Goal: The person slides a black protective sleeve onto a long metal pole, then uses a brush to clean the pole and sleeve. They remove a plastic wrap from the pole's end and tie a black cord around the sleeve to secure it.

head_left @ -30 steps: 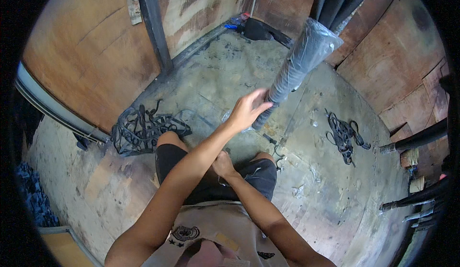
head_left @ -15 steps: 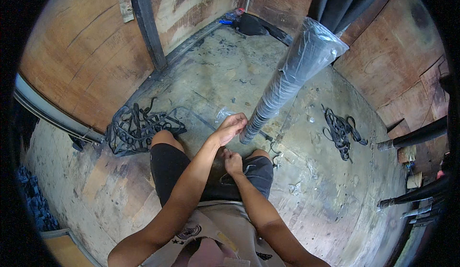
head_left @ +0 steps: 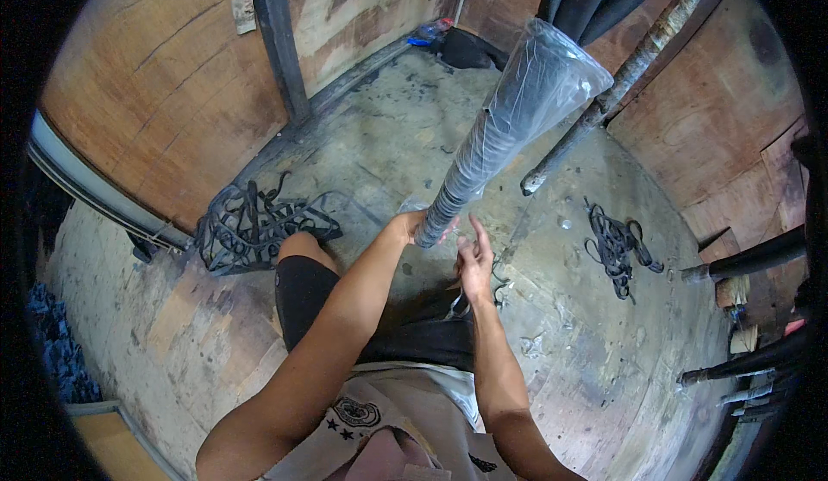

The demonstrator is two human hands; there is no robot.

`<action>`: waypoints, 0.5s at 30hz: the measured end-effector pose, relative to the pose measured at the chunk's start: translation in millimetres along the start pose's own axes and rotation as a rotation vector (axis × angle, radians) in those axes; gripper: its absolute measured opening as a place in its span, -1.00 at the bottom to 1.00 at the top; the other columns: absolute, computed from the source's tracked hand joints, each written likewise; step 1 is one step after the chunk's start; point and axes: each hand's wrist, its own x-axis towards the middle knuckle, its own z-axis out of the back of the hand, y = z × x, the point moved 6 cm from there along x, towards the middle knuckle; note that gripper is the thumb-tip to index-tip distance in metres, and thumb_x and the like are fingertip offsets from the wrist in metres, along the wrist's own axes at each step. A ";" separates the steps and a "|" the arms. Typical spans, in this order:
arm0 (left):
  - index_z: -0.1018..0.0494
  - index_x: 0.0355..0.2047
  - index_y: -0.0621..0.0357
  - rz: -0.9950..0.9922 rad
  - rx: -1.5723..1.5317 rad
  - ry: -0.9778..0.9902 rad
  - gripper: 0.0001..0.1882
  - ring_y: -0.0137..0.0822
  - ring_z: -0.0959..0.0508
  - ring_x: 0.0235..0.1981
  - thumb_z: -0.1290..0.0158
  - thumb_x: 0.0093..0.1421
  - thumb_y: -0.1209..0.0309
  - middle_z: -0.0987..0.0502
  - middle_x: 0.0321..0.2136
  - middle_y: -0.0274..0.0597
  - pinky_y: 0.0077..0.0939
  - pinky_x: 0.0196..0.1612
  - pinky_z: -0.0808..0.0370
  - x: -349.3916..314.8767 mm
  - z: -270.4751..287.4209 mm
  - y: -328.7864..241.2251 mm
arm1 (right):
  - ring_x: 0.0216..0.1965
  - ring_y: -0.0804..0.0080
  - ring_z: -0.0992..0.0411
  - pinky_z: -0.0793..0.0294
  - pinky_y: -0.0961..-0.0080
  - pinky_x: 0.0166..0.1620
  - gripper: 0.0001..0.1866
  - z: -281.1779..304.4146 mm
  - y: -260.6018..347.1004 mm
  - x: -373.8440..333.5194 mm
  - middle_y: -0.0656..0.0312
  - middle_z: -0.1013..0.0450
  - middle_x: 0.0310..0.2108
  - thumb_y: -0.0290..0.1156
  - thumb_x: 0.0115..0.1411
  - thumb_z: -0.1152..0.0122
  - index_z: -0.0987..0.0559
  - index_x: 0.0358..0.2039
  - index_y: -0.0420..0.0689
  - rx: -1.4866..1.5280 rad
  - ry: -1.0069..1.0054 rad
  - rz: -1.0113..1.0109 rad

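As I view from afar, film-wrapped column [head_left: 492, 132] slants from my picture's centre toward 1 o'clock, dark lengths [head_left: 586, 2] emerging from upper end. My left hand [head_left: 409, 225] grasps its lower end, fingers curled round behind. My right hand [head_left: 473, 267], toward 4 o'clock, just beside it: fingers released, spread. Mottled pipe [head_left: 608, 101] at 2 o'clock. Strap tangles on floor [head_left: 604, 369]: 9 o'clock [head_left: 254, 226], 3 o'clock.

A pole [head_left: 599, 106] narrows the gap right of the bundle [head_left: 492, 132].
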 end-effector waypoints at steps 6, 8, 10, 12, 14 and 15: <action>-0.55 -0.20 0.00 0.033 -0.310 -0.085 -0.79 -0.50 -0.53 -0.53 -0.17 0.29 0.18 -0.56 -0.47 -0.42 -0.59 -0.49 -0.46 24.4 -3.8 54.6 | -0.41 0.47 -0.56 -0.49 0.45 -0.39 -0.71 -10.9 73.1 -1.0 0.25 -0.59 -0.40 -0.31 0.44 -0.06 -0.62 -0.04 -0.24 -0.252 0.093 0.162; -0.56 -0.19 -0.07 -0.010 -0.436 0.130 -0.79 -0.51 -0.55 -0.50 -0.17 0.30 0.14 -0.60 -0.43 -0.45 -0.57 -0.46 -0.49 24.7 -17.9 66.2 | -0.43 0.27 -0.59 -0.54 0.31 -0.32 -0.74 -3.5 82.4 -9.8 0.10 -0.60 -0.43 -0.35 0.42 -0.07 -0.63 -0.19 -0.29 -0.440 -0.054 0.293; -0.55 -0.12 -0.09 -0.142 -0.391 0.040 -0.76 -0.50 -0.59 -0.41 -0.18 0.29 0.13 -0.63 -0.34 -0.43 -0.52 -0.34 -0.54 24.4 -21.5 81.5 | -0.47 0.24 -0.55 -0.50 0.27 -0.33 -0.74 -4.1 85.1 -24.2 0.05 -0.56 -0.46 -0.36 0.41 -0.07 -0.63 -0.27 -0.29 -0.595 -0.165 0.393; -0.50 -0.01 -0.04 -0.019 -0.143 -0.074 -0.70 -0.44 -0.60 -0.27 -0.14 0.32 0.17 -0.61 -0.22 -0.38 -0.44 -0.16 -0.56 13.4 -22.4 98.9 | -0.46 0.10 -0.57 -0.49 0.22 -0.33 -0.73 -11.9 87.1 -45.2 -0.04 -0.55 -0.47 -0.39 0.41 -0.04 -0.61 -0.34 -0.29 -0.625 -0.205 0.505; -0.47 0.06 0.06 -0.015 0.089 -0.299 -0.63 -0.41 -0.58 -0.21 -0.03 0.39 0.11 -0.59 -0.19 -0.31 -0.42 -0.10 -0.53 2.4 -16.5 87.2 | -0.49 0.18 -0.55 -0.48 0.27 -0.36 -0.73 -31.0 83.4 -66.1 0.00 -0.49 -0.55 -0.39 0.41 -0.04 -0.60 -0.36 -0.29 -0.515 -0.150 0.581; -0.44 0.11 0.12 -0.084 0.136 -0.392 -0.55 -0.41 -0.57 -0.17 0.04 0.42 0.06 -0.59 -0.17 -0.28 -0.40 -0.05 -0.51 -2.6 -18.2 69.2 | -0.52 0.23 -0.52 -0.46 0.30 -0.38 -0.73 -38.2 74.5 -70.0 0.04 -0.45 -0.58 -0.38 0.41 -0.05 -0.60 -0.36 -0.29 -0.509 -0.112 0.468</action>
